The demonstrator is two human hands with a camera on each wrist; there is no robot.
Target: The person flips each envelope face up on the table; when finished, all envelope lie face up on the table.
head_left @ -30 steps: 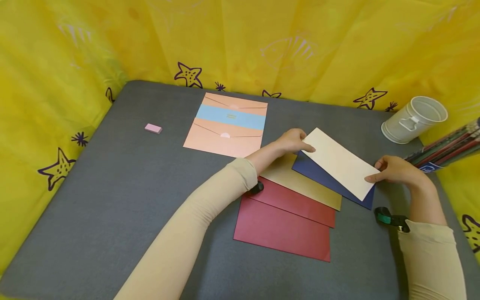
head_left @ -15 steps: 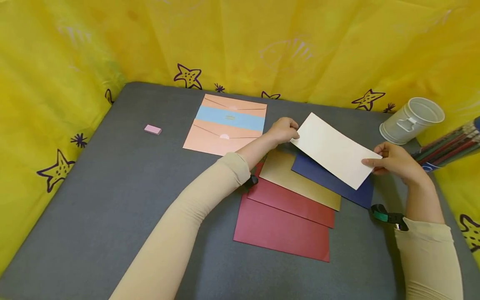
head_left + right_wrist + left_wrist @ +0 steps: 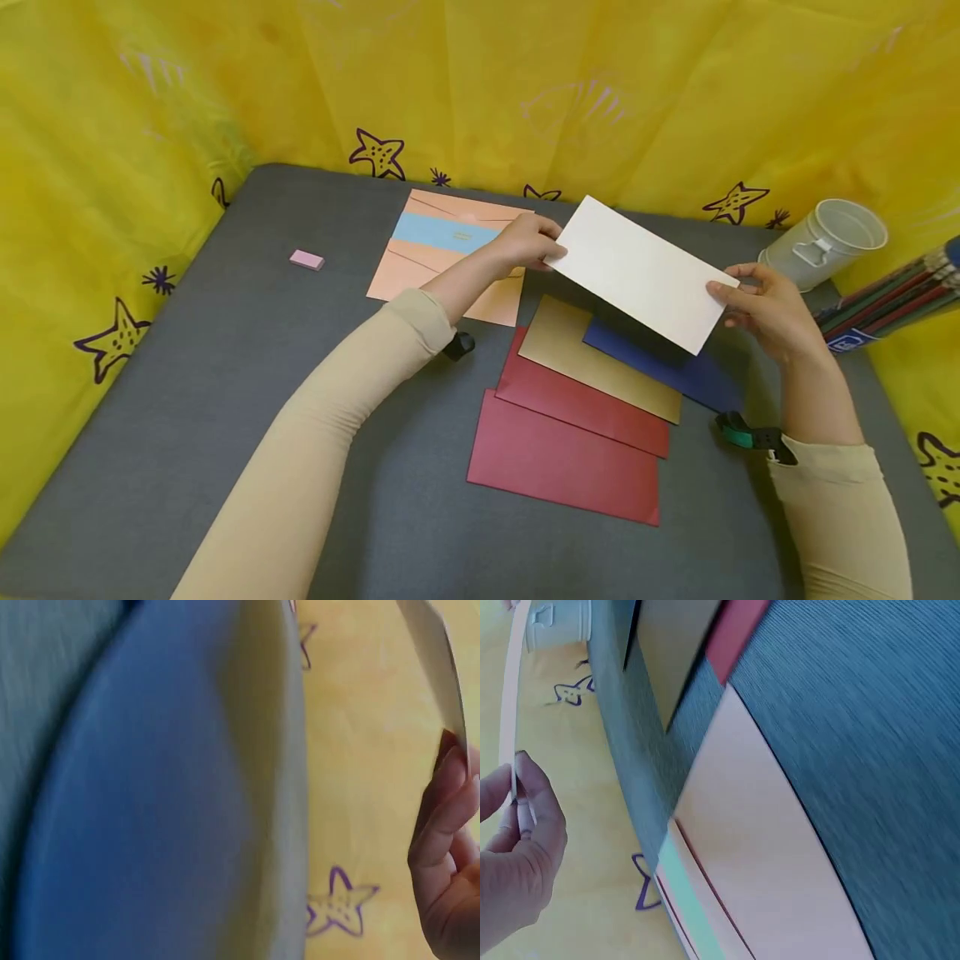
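A plain white envelope is held up over the table, tilted, its blank side facing the head camera. My left hand pinches its left end between thumb and fingers, and my right hand pinches the right end. Both wrist views show it nearly edge-on. Beneath it lie a blue envelope, a gold envelope and two red envelopes, overlapping like a fan. Peach envelopes wrapped by a pale blue band lie behind my left forearm, which partly covers them.
On the grey table a pink eraser lies at the left. A white metal mug stands at the back right, beside a bundle of pencils by the right edge. Yellow patterned cloth borders the table.
Both hands have moved the white envelope up and away to the left, off the blue one, uncovering more of the gold one. The left forearm now covers part of the peach envelopes.
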